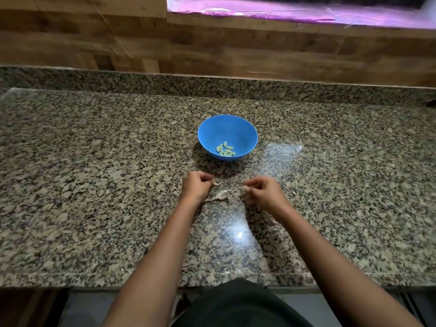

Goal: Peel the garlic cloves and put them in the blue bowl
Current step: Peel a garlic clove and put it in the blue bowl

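Counter (94,161): one granite slab, open room either side of your hands, front lip at your waist.
Blue bowl (238,128): one, just beyond your hands.
Peeled cloves (225,149): in the bowl, roughly eight, clumped and hard to count.
Left hand (195,187): fingers curled, pinching a papery scrap (217,183).
Right hand (263,193): pinching one clove (246,189), mostly hidden.
Loose skins (220,195): between your hands.

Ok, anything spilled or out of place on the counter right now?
Nothing serious. The blue bowl sits upright with the peeled cloves inside. Only loose garlic skins lie on the counter between the left hand and right hand.
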A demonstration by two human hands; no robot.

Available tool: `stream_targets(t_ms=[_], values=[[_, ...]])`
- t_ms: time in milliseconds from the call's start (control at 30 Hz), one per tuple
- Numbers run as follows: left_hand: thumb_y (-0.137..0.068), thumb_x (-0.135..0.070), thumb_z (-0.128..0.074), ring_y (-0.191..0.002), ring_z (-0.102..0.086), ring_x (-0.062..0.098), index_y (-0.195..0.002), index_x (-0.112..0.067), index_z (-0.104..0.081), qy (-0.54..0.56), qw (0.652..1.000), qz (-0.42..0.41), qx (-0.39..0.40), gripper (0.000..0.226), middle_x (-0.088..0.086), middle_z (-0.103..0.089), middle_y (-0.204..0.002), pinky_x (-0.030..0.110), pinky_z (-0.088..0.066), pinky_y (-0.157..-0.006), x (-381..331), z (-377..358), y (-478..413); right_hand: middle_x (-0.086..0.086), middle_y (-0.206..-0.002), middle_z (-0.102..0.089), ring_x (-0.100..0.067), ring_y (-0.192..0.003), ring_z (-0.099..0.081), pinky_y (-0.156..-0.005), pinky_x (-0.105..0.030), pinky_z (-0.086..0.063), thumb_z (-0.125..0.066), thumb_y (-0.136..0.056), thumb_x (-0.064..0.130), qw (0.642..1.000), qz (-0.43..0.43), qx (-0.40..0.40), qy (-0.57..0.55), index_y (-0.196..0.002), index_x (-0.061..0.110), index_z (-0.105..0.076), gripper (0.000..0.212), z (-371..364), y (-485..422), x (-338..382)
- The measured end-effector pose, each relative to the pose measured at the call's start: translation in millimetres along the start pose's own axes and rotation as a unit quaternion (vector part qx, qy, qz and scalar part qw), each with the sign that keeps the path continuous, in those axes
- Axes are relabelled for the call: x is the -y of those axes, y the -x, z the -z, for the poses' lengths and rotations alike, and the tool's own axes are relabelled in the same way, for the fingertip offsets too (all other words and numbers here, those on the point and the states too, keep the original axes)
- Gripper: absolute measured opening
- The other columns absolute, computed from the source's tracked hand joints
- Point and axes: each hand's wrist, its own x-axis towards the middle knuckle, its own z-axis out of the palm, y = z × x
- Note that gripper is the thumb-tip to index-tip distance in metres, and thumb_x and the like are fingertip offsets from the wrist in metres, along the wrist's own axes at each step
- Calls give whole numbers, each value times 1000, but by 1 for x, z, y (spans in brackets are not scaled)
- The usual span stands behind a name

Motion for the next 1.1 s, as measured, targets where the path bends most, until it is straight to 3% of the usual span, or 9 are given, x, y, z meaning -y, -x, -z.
stream_targets(t_ms=[67, 167, 300, 533, 700, 767, 900, 1000, 1100], values=[[-91, -14, -60, -94, -58, 14, -112, -9, -67, -50, 998, -36, -13, 23, 7, -66, -114, 20, -41, -76, 0, -1, 4, -10, -85, -65, -18, -72, -63, -70, -32, -57, -61, -86, 2, 999, -1, -11, 51, -87, 6, -62, 4, 7, 1, 0], [-93, -14, -55, -103, -53, 13, -120, -10, -62, -90, 986, -139, -31, 28, 5, -60, -119, 17, -39, -81, 3, -11, 17, -3, -73, -63, -9, -61, -59, -53, -18, -50, -63, -86, 5, 988, 4, -10, 152, -84, 4, -65, 3, 14, 3, -1], [-96, -14, -48, -111, -46, 16, -124, -10, -58, -131, 964, -227, -46, 30, 5, -57, -117, 19, -34, -88, 13, -32, 30, 0, -84, -61, -7, -72, -59, -48, -7, -44, -56, -88, -1, 973, 16, -2, 228, -89, 4, -64, 9, 19, 5, -5], [-93, -2, -47, -107, -50, 20, -124, -4, -57, -132, 949, -259, -122, 33, 10, -60, -112, 21, -38, -86, 19, -40, 36, -1, -84, -61, -5, -74, -57, -50, -5, -44, -51, -89, -5, 958, 34, 3, 285, -83, 9, -60, 18, 21, 6, -9], [-86, -6, -57, -96, -60, 26, -112, 1, -63, -167, 903, -392, -50, 28, 14, -65, -101, 38, -51, -87, 19, -65, 58, -5, -84, -62, -12, -75, -56, -64, -18, -47, -51, -86, -5, 921, 86, -10, 380, -82, 4, -62, 15, 17, 6, -4], [-84, -11, -64, -101, -62, 29, -110, 0, -65, -217, 889, -401, -46, 28, 14, -66, -106, 44, -45, -96, 25, -73, 58, -8, -86, -60, -15, -75, -53, -65, -24, -45, -50, -88, -2, 895, 113, -4, 431, -80, 4, -61, 14, 15, 7, -1], [-88, -25, -61, -121, -53, 29, -113, -4, -64, -312, 873, -369, -72, 33, 12, -64, -118, 41, -21, -110, 36, -70, 49, -3, -87, -48, -15, -80, -45, -71, -22, -39, -48, -91, 2, 851, 172, -1, 496, -83, 8, -52, 10, 11, 13, -6], [-90, -30, -52, -127, -48, 28, -114, -4, -63, -340, 865, -362, -72, 37, 10, -64, -120, 42, -18, -110, 36, -67, 45, 0, -84, -42, -13, -77, -40, -66, -19, -33, -48, -90, -2, 821, 221, -16, 526, -83, 11, -48, 14, 9, 14, -18], [-89, -33, -35, -124, -52, 26, -106, -7, -67, -355, 854, -373, -70, 45, 7, -68, -111, 44, -26, -108, 33, -67, 47, -1, -82, -39, -15, -73, -37, -60, -21, -27, -49, -85, -7, 824, 237, -38, 513, -81, 11, -44, 19, 8, 13, -26]])
